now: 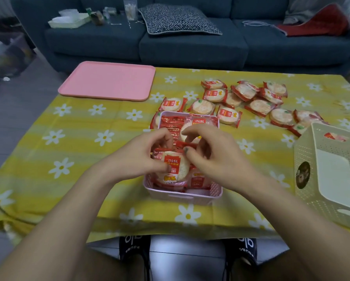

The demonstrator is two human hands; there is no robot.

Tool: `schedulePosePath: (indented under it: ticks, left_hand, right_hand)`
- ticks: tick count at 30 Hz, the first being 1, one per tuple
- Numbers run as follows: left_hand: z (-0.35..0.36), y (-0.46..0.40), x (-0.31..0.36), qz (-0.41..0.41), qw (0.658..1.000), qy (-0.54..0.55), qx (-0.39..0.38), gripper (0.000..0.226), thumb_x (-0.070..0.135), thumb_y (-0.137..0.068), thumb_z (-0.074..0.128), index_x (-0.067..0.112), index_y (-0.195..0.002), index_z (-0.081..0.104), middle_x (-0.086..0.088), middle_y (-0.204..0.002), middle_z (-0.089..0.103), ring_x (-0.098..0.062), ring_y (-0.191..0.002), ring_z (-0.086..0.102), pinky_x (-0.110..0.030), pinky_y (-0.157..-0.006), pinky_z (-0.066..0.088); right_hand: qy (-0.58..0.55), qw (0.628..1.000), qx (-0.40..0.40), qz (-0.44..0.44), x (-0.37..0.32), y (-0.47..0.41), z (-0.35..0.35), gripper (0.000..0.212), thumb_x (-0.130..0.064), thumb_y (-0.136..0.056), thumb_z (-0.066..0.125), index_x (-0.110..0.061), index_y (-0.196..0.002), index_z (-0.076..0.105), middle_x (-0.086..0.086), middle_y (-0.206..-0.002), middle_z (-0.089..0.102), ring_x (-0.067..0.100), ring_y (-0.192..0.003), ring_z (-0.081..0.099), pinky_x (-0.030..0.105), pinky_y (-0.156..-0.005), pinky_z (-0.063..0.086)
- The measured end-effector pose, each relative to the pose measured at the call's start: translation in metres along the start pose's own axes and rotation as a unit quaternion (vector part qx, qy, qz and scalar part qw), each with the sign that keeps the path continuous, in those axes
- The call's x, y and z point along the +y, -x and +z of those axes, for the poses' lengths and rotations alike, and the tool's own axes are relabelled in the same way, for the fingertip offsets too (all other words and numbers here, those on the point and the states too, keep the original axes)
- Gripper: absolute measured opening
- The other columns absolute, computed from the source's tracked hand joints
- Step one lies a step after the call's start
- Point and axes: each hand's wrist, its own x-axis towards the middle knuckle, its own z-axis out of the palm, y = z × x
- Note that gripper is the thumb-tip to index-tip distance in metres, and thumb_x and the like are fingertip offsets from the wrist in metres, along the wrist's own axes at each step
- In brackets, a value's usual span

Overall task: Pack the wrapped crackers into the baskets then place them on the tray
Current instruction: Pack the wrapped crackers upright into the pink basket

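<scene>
In the pink basket, the left hand pinches a round white cracker in red wrapper. The right hand curls its fingers on the packs beside it. Loose wrapped crackers lie behind the basket.

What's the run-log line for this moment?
stage: filling pink basket | left hand: holds wrapped cracker | right hand: arranging packs | pink tray: bare
</scene>
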Motion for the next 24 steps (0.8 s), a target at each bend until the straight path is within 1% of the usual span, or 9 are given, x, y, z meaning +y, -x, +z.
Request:
schedulePosePath:
  ticks: [4,8,10,12,15,17,19,21,24]
  left_hand:
    - [-0.002,0.001,-0.003,-0.001,1.0,0.009,-0.009,0.037,-0.003,-0.072,0.078,0.015,-0.096,0.056,-0.003,-0.083,0.062,-0.01,-0.072,0.055,-0.03,-0.064,0.047]
    - [-0.003,0.001,-0.007,-0.001,0.999,0.028,0.016,0.039,0.001,-0.078,0.08,0.019,-0.106,0.06,0.003,-0.094,0.071,-0.012,-0.081,0.063,-0.036,-0.077,0.053]
    - [-0.005,0.002,-0.007,-0.013,0.998,0.052,0.029,0.042,0.01,-0.078,0.085,0.022,-0.109,0.058,0.001,-0.099,0.072,-0.019,-0.088,0.069,-0.037,-0.081,0.055]
    - [-0.007,0.003,-0.008,-0.028,0.997,0.064,0.032,0.047,0.022,-0.073,0.087,0.024,-0.11,0.056,0.0,-0.099,0.073,-0.018,-0.086,0.07,-0.034,-0.078,0.056]
    - [-0.01,0.004,-0.006,-0.036,0.997,0.05,0.044,0.049,0.025,-0.066,0.083,0.021,-0.106,0.054,0.001,-0.088,0.073,-0.012,-0.072,0.064,-0.031,-0.068,0.049]
    - [-0.012,0.004,-0.005,-0.021,0.996,0.045,0.07,0.048,0.022,-0.064,0.084,0.022,-0.102,0.054,0.0,-0.082,0.07,-0.012,-0.068,0.062,-0.036,-0.065,0.05]
    - [-0.015,0.005,-0.001,0.002,0.994,0.07,0.089,0.045,0.016,-0.065,0.085,0.023,-0.1,0.056,-0.011,-0.081,0.066,-0.018,-0.071,0.06,-0.048,-0.068,0.054]
    - [-0.018,0.006,0.002,0.02,0.99,0.114,0.087,0.043,0.011,-0.069,0.084,0.023,-0.101,0.058,-0.024,-0.085,0.06,-0.023,-0.071,0.055,-0.052,-0.066,0.054]
    - [-0.019,0.007,0.006,0.048,0.988,0.122,0.079,0.04,0.004,-0.072,0.079,0.014,-0.105,0.058,-0.003,-0.076,0.063,-0.016,-0.074,0.055,-0.038,-0.068,0.05]
  right_hand:
    - [0.024,0.997,-0.072,-0.017,-0.002,0.002,0.008,0.029,-0.021,-0.084,0.068,-0.022,-0.113,0.066,-0.009,-0.089,0.064,0.006,-0.067,0.056,0.022,-0.066,0.045]
    - [-0.014,0.996,-0.074,0.041,-0.001,0.002,0.01,0.022,-0.016,-0.085,0.069,-0.025,-0.105,0.068,-0.006,-0.08,0.066,0.008,-0.063,0.058,0.026,-0.062,0.046]
    - [-0.097,0.987,-0.064,0.111,-0.001,0.001,0.008,0.024,-0.008,-0.086,0.067,-0.022,-0.106,0.066,-0.002,-0.082,0.065,0.011,-0.06,0.062,0.032,-0.063,0.052]
    - [-0.242,0.951,-0.057,0.184,-0.006,-0.001,0.005,0.025,0.004,-0.09,0.06,-0.012,-0.109,0.062,0.008,-0.083,0.059,0.023,-0.06,0.069,0.038,-0.058,0.057]
    - [-0.362,0.898,-0.067,0.24,-0.013,-0.001,0.002,0.026,0.012,-0.091,0.055,-0.002,-0.113,0.056,0.017,-0.089,0.054,0.029,-0.06,0.069,0.034,-0.051,0.057]
    - [-0.28,0.933,-0.08,0.213,-0.013,0.0,0.0,0.026,0.004,-0.089,0.061,-0.009,-0.111,0.058,0.013,-0.085,0.06,0.026,-0.058,0.068,0.034,-0.048,0.054]
    - [-0.151,0.972,-0.073,0.165,-0.011,0.002,-0.001,0.031,-0.015,-0.087,0.07,-0.023,-0.115,0.058,0.006,-0.077,0.065,0.023,-0.059,0.066,0.038,-0.055,0.053]
    - [-0.107,0.984,-0.055,0.133,-0.01,0.003,-0.003,0.045,-0.033,-0.088,0.069,-0.036,-0.129,0.051,0.0,-0.065,0.063,0.017,-0.057,0.059,0.029,-0.058,0.049]
    - [-0.082,0.993,-0.028,0.079,-0.014,0.003,-0.004,0.045,-0.035,-0.089,0.067,-0.042,-0.131,0.051,-0.008,-0.065,0.06,0.009,-0.058,0.055,0.021,-0.057,0.043]
